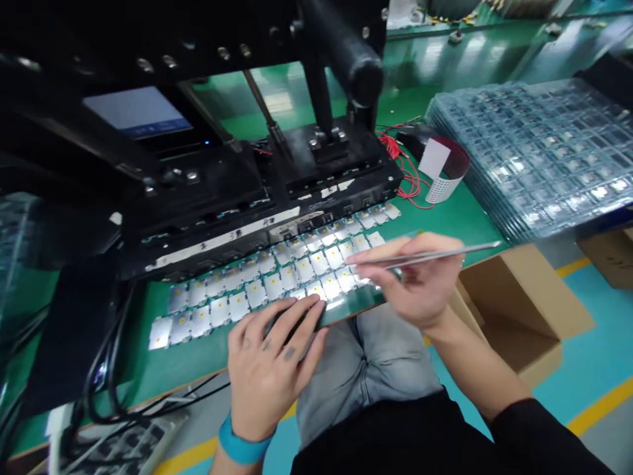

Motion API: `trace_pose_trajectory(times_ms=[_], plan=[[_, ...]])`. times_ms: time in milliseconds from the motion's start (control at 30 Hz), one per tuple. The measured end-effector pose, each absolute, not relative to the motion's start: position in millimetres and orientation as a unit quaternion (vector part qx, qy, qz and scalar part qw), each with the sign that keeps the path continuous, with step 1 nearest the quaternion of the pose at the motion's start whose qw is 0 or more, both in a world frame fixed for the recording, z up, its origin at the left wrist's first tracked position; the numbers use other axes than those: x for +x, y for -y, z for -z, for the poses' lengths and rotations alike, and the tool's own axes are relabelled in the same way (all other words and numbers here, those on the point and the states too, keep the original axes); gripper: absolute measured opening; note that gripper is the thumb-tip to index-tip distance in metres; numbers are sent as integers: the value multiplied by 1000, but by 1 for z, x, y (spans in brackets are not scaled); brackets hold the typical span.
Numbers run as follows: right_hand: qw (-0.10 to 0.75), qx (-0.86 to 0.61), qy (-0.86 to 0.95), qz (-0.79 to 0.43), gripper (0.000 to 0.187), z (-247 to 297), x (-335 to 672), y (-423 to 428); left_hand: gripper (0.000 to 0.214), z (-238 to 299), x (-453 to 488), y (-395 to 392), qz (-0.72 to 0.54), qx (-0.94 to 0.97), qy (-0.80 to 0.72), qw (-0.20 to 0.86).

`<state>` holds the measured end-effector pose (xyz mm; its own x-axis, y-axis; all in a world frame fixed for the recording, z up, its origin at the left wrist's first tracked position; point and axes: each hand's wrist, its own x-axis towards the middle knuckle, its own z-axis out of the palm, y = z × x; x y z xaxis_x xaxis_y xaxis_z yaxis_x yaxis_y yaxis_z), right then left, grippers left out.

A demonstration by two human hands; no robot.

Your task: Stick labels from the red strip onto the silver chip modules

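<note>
Two long rows of small silvery square plates with yellow dots, joined by green board edging [240, 307], lie on the green bench top. My left hand [277, 353] rests palm down at the front row, fingers stretched out, fingertips touching the plates near the middle. Pinched in my right hand [418, 280] is a pair of metal tweezers [445, 253], their fine end out to the right. The fingers of that hand are over the right end of the rows and slightly blurred. Whether they touch a plate I cannot tell.
Behind the rows stands a black press-like fixture [267, 204] with a lit screen [136, 109]. Red wires [408, 175] and a curled white strip [442, 188] lie right of it. Stacked clear trays [539, 152] fill the right side, above an open cardboard box [519, 310]. Black cables [116, 369] hang at left.
</note>
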<state>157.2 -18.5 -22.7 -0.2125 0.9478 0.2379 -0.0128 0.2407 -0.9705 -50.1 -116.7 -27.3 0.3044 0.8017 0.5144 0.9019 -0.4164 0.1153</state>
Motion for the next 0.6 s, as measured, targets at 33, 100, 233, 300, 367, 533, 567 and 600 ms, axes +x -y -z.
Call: trace_pose_trajectory(times_ms=[33, 100, 233, 300, 367, 533, 567, 600], plan=[[520, -384, 597, -474, 44, 20, 172, 10, 33, 27, -52, 118, 255, -805, 527, 98], [547, -384, 588, -456, 40, 15, 201, -10, 40, 26, -57, 121, 255, -808, 523, 93], [492, -417, 583, -494, 42, 15, 240, -41, 45, 26, -49, 125, 257, -808, 527, 51], [480, -417, 574, -516, 46, 19, 246, -46, 45, 27, -28, 120, 236, -826, 512, 2], [482, -417, 567, -521, 48, 24, 247, -47, 46, 27, 2, 109, 200, -852, 483, -40], [470, -423, 579, -514, 42, 26, 245, -45, 48, 30, 66, 71, 193, -885, 423, 0], [465, -422, 583, -515, 41, 26, 245, -45, 49, 31, 72, 67, 194, -883, 426, 14], [460, -422, 586, -517, 40, 25, 246, -45, 50, 32, 75, 64, 192, -882, 430, 25]])
